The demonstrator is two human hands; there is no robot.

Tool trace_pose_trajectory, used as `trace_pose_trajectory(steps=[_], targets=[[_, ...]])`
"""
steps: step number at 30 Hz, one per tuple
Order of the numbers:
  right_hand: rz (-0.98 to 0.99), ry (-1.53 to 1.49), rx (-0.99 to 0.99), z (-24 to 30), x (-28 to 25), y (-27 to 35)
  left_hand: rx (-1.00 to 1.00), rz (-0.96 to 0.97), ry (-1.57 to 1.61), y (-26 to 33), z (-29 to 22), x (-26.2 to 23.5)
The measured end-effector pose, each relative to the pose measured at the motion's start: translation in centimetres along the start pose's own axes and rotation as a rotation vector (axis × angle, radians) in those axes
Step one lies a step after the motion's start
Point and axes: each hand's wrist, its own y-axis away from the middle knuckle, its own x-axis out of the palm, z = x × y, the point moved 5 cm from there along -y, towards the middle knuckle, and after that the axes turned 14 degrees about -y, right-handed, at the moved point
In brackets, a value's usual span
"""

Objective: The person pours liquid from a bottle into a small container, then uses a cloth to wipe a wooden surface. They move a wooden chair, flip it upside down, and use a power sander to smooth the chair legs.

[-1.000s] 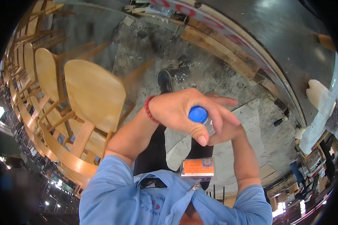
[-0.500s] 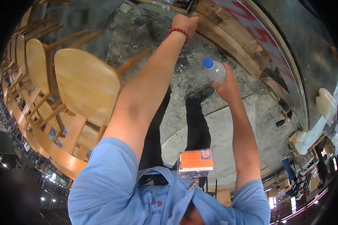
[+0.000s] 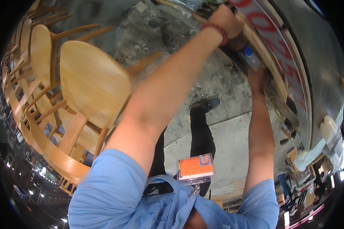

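Arms stretched out to a wooden counter edge, bottle in one hand.

Nearest, an orange badge (image 3: 196,166) hangs off the blue shirt; beyond it the right hand (image 3: 258,78) is wrapped around a clear bottle (image 3: 252,60) with a blue cap, held upright against the counter edge (image 3: 273,72), seemingly to steady it. Further out, the left hand (image 3: 227,20) is curled closed near the ledge; what it grips, if anything, I cannot tell. Wooden chairs (image 3: 91,82) stand to the left.
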Motion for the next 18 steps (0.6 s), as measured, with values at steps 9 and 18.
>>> trace_pose_trajectory(steps=[9,18], targets=[[0.527,-0.41,-0.091,8.4,0.8,11.6,-0.263,0.213,-0.248,4.1,7.0,-2.9],[0.75,-0.51,0.319,1.2,2.7,20.7,-0.065,-0.236,-1.042,-6.6,19.9,-16.6]])
